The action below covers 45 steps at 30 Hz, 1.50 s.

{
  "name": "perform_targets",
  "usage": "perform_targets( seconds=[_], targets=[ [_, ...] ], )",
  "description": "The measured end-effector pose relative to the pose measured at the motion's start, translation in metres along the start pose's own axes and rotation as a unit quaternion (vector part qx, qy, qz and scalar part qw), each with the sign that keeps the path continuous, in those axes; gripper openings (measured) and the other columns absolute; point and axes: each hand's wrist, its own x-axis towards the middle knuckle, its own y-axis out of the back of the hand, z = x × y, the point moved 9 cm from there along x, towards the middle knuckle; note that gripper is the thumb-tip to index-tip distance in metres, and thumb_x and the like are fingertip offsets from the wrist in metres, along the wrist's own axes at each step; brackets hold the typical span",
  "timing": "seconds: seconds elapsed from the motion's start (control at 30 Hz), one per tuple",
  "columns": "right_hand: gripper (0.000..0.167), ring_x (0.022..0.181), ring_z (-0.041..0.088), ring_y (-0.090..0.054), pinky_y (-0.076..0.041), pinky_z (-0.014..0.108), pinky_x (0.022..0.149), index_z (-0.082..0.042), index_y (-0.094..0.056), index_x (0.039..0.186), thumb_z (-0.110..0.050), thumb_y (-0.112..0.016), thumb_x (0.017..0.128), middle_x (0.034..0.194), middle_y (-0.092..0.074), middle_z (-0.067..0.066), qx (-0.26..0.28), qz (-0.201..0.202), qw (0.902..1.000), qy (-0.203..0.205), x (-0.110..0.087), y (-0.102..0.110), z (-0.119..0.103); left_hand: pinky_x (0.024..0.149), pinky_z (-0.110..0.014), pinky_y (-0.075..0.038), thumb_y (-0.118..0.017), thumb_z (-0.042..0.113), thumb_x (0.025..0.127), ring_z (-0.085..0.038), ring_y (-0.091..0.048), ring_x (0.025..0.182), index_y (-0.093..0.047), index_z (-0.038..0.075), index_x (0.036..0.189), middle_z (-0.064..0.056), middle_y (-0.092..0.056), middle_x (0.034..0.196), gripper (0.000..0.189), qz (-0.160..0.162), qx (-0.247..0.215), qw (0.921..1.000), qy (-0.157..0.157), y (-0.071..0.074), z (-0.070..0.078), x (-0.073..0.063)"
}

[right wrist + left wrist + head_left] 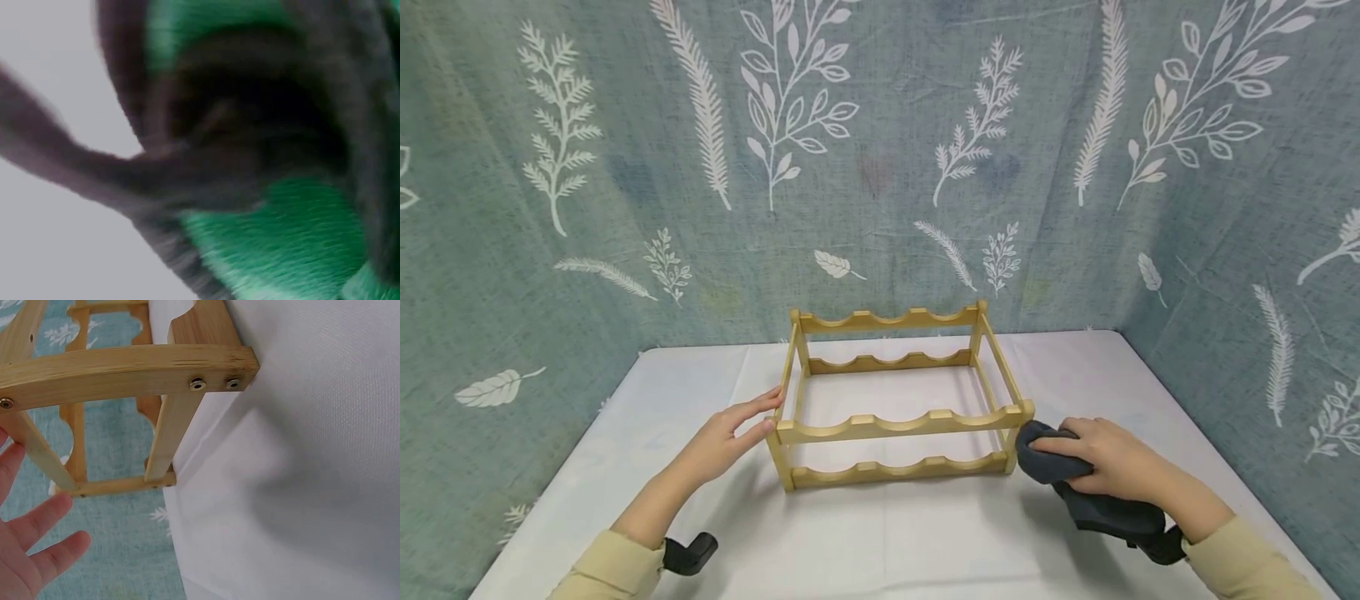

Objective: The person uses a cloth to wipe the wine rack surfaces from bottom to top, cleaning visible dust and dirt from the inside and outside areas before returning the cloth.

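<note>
A light wooden rack (880,428) with scalloped rails stands upright on the white-covered table. At its left side is my left hand (718,443), fingers extended and fingertips at the side rail. The left wrist view shows those spread fingers (47,519) beside the wooden frame (131,372), whose joints have metal bolts. My right hand (1108,458) grips a dark grey cloth (1041,452) at the rack's front right corner post. Filling much of the right wrist view are blurred dark folds (206,175) and a bright green fabric surface (287,244); the fingers there are hidden.
A white cloth (880,542) covers the table. Blue-green curtains with white leaf prints (880,167) close in the back and both sides. Black wrist mounts (688,554) hang under both forearms.
</note>
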Motion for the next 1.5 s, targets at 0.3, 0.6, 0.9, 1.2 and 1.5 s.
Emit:
perform_targets(
  seconds=[0.3, 0.6, 0.9, 1.2, 1.5],
  targets=[
    [0.063, 0.074, 0.012, -0.051, -0.043, 0.033, 0.061, -0.024, -0.056, 0.121, -0.023, -0.081, 0.063, 0.09, -0.055, 0.001, -0.052, 0.078, 0.9955, 0.012, 0.008, 0.012, -0.005, 0.098, -0.057, -0.031, -0.051, 0.029, 0.094, -0.034, -0.036, 0.129, -0.051, 0.012, 0.13, -0.005, -0.04, 0.142, 0.04, 0.0, -0.002, 1.0, 0.01, 0.0, -0.002, -0.001],
    [0.049, 0.073, 0.01, -0.05, -0.042, 0.033, 0.062, -0.029, -0.058, 0.119, -0.028, -0.074, 0.073, 0.085, -0.053, -0.004, -0.031, -0.101, 0.9942, -0.021, 0.012, -0.066, 0.001, 0.099, -0.056, -0.032, -0.051, 0.031, 0.094, -0.032, -0.035, 0.13, -0.05, 0.012, 0.131, -0.004, -0.039, 0.143, 0.042, -0.004, -0.009, 0.9999, 0.01, -0.001, -0.002, -0.001],
    [0.048, 0.069, 0.005, -0.044, -0.04, 0.031, 0.061, -0.03, -0.058, 0.119, -0.026, -0.073, 0.074, 0.083, -0.051, -0.006, -0.009, -0.132, 0.9905, -0.037, 0.013, -0.069, 0.002, 0.099, -0.056, -0.032, -0.051, 0.031, 0.094, -0.033, -0.035, 0.13, -0.05, 0.013, 0.131, -0.004, -0.038, 0.143, 0.042, -0.005, -0.01, 0.9998, 0.014, -0.001, -0.003, -0.002],
    [0.059, 0.068, 0.005, -0.044, -0.039, 0.029, 0.058, -0.025, -0.056, 0.121, -0.022, -0.079, 0.066, 0.085, -0.052, -0.005, -0.023, 0.039, 0.999, 0.002, 0.014, 0.02, -0.003, 0.099, -0.056, -0.033, -0.052, 0.031, 0.093, -0.032, -0.036, 0.129, -0.051, 0.013, 0.13, -0.003, -0.04, 0.142, 0.041, 0.001, -0.007, 0.9999, 0.015, 0.001, -0.004, -0.003],
    [0.055, 0.066, 0.003, -0.045, -0.038, 0.022, 0.055, -0.022, -0.055, 0.122, -0.017, -0.075, 0.071, 0.086, -0.053, -0.004, 0.036, 0.027, 0.9989, -0.008, 0.014, 0.014, 0.001, 0.099, -0.056, -0.032, -0.05, 0.031, 0.094, -0.033, -0.035, 0.13, -0.049, 0.013, 0.132, -0.004, -0.037, 0.144, 0.042, -0.005, -0.013, 0.9998, 0.013, -0.002, -0.002, -0.002]
  ],
)
